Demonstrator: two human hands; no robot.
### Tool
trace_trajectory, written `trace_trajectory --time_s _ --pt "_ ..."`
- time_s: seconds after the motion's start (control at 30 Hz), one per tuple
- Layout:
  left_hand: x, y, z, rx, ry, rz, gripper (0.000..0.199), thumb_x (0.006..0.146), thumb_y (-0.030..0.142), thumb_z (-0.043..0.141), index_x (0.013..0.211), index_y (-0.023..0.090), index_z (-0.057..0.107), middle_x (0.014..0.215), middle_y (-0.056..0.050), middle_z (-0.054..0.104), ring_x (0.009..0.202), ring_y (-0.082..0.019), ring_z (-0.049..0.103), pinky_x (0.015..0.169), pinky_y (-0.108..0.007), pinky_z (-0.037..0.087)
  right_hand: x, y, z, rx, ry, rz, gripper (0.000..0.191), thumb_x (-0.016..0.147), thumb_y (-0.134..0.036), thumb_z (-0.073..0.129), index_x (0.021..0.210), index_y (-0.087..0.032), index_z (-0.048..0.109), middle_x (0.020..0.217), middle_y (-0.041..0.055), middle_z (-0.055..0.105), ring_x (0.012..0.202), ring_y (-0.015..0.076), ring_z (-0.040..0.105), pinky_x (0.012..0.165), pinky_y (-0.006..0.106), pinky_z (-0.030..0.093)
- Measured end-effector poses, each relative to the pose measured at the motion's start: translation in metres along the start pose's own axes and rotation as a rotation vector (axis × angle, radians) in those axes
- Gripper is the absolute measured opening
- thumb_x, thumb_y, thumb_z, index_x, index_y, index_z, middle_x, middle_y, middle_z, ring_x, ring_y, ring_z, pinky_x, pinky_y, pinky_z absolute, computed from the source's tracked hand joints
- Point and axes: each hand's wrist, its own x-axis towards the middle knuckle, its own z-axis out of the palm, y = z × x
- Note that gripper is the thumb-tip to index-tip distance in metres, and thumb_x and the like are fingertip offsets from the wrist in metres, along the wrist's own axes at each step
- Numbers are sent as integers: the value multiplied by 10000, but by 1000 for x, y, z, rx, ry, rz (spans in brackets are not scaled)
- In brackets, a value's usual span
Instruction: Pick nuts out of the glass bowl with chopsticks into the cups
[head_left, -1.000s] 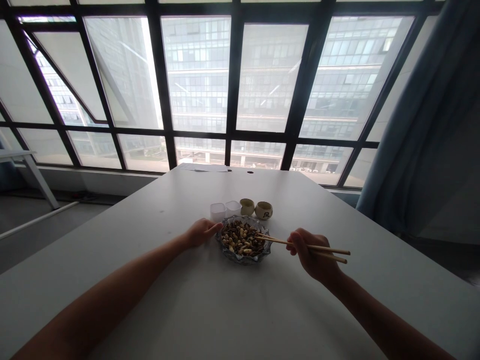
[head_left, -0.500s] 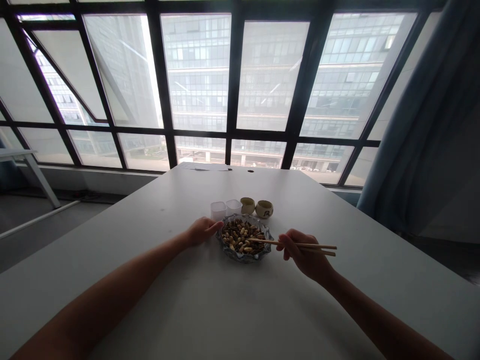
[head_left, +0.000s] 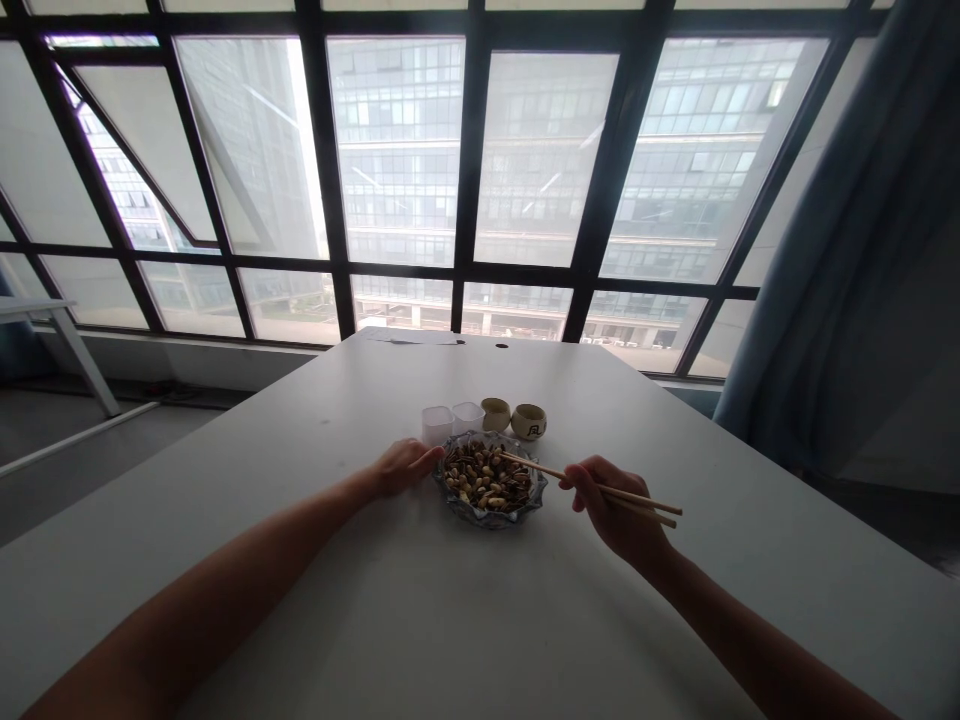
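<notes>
A scalloped clear-glass bowl (head_left: pixel 491 519) stands on the table, filled with a mix of peanuts (head_left: pixel 489 492) and dark sunflower seeds. My left hand (head_left: pixel 405 466) is at the bowl's left rim, thumb against the edge, holding it; its other fingers are partly hidden. In my right hand (head_left: pixel 611 505), to the right of the bowl, is a pair of wooden chopsticks (head_left: pixel 541 467). Their tips sit over the upper middle of the nuts. Whether a piece is pinched between the tips is too small to tell.
Just behind the bowl are two translucent plastic cups (head_left: pixel 437 424) and two pale ceramic cups (head_left: pixel 529 423), one marked with a dark character. Papers (head_left: pixel 412 337) lie at the far end of the white table (head_left: pixel 300 420). A blue curtain (head_left: pixel 802 300) hangs at right.
The chopsticks' tips have moved up and away toward the back of the bowl, and the sticks tilt more steeply. My right hand has shifted slightly right. My left hand stays at the rim.
</notes>
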Motion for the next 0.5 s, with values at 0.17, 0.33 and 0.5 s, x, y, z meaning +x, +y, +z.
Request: trace_trajectory --time_s 0.17,0.33,0.5 --pt "-2 -2 -3 -23 -32 30 644 951 581 209 528 174 474 489 -7 457 485 -108 415 588 -264 342 -2 -2 2 56 -32 30 459 938 -565 535 686 -197 639 581 53 694 455 157 634 437 250 500" --pt "-3 -1 -4 -20 -22 41 590 951 517 241 540 173 488 511 -22 501 503 -117 451 609 -272 356 -3 -3 5 18 -52 18 464 930 -569 540 674 -195 638 523 35 657 429 150 614 437 245 491" --pt "-2 -4 -2 -28 -22 54 591 947 521 241 542 175 498 513 -25 524 514 -126 463 620 -275 364 -4 0 10 -47 -83 -31 467 921 -587 543 695 -194 657 490 14 615 410 135 559 411 234 440"
